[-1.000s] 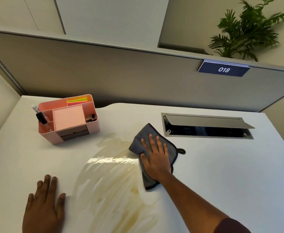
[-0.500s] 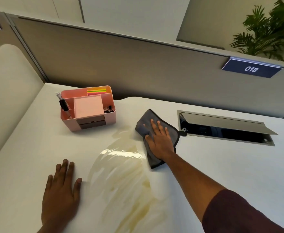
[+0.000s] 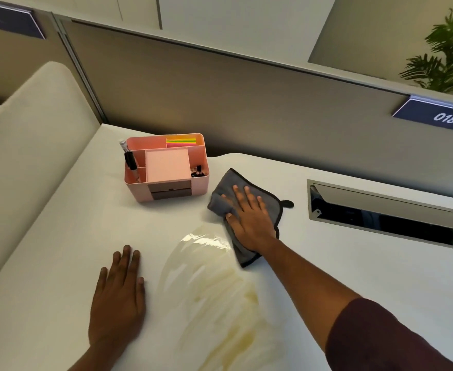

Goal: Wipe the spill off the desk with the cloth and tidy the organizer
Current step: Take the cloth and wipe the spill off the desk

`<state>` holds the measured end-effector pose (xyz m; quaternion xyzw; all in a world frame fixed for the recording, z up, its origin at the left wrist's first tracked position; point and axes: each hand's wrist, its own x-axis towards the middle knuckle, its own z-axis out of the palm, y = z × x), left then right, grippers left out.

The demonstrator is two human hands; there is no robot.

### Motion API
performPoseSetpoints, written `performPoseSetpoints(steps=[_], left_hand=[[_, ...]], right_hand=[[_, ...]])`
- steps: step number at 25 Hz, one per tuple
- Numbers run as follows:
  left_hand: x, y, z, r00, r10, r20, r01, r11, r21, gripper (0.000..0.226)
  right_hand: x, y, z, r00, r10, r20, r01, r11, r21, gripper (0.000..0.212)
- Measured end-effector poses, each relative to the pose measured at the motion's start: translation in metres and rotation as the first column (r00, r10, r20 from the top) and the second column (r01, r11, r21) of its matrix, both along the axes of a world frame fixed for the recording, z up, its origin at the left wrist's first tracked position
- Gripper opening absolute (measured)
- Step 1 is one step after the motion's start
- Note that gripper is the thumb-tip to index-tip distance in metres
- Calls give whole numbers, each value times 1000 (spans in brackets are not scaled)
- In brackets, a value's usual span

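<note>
Cloth [image 3: 249, 207] sits flat on the desk [image 3: 354, 263] at the spill's [image 3: 214, 290] far edge near the organizer [image 3: 166, 170], your right hand [image 3: 249, 223] splayed flat pressing it, left hand [image 3: 118, 298] flat and empty bracing; wiping step, next drag it back through the yellowish streaks toward you.

A folded grey cloth [image 3: 249, 204] lies flat beside the pink organizer [image 3: 167, 170]; a streaky yellowish spill [image 3: 214, 285] glistens on the counter [image 3: 354, 263].
</note>
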<state>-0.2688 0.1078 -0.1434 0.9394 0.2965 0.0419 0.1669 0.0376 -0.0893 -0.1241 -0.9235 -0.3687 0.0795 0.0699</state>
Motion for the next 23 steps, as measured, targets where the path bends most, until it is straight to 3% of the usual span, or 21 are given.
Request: performPoseSetpoints(steps=[1, 5, 9, 13, 14, 17, 18, 21, 23], left_hand=[[-1, 0, -1, 1000, -1, -6, 1, 1000, 3, 65], [-3, 2, -2, 1000, 4, -7, -4, 1000, 19, 65], [-3, 0, -3, 1000, 0, -30, 1, 999, 44, 64], [-3, 1, -2, 1000, -1, -22, 2, 999, 43, 64], [-2, 0, -1, 1000, -1, -21, 2, 999, 38, 64], [-2, -1, 1, 1000, 2, -22, -1, 999, 33, 64], [-2, 0, 1, 1000, 3, -24, -3, 999, 34, 64], [-3, 0, 2, 1000, 0, -15, 1, 1000, 29, 64], [-4, 0, 1, 1000, 4, -10, -3, 1000, 24, 64]], right_hand=[[-12, 7, -3, 1000, 3, 1, -3, 1000, 8, 62], [-42, -4, -10, 957, 289, 31, -290, 956, 39, 60], [-47, 22, -1, 999, 8, -33, -7, 999, 37, 62], [-84, 13, -10, 945, 326, 22, -327, 942, 73, 59], [-71, 11, -6, 946, 323, 19, -324, 943, 79, 58], [-56, 22, -2, 1000, 25, -13, -25, 999, 48, 60], [-65, 25, -4, 1000, 11, -5, -10, 998, 61, 60], [-95, 9, -17, 936, 351, 35, -352, 933, 74, 59], [-63, -2, -11, 934, 354, 40, -356, 932, 70, 59]])
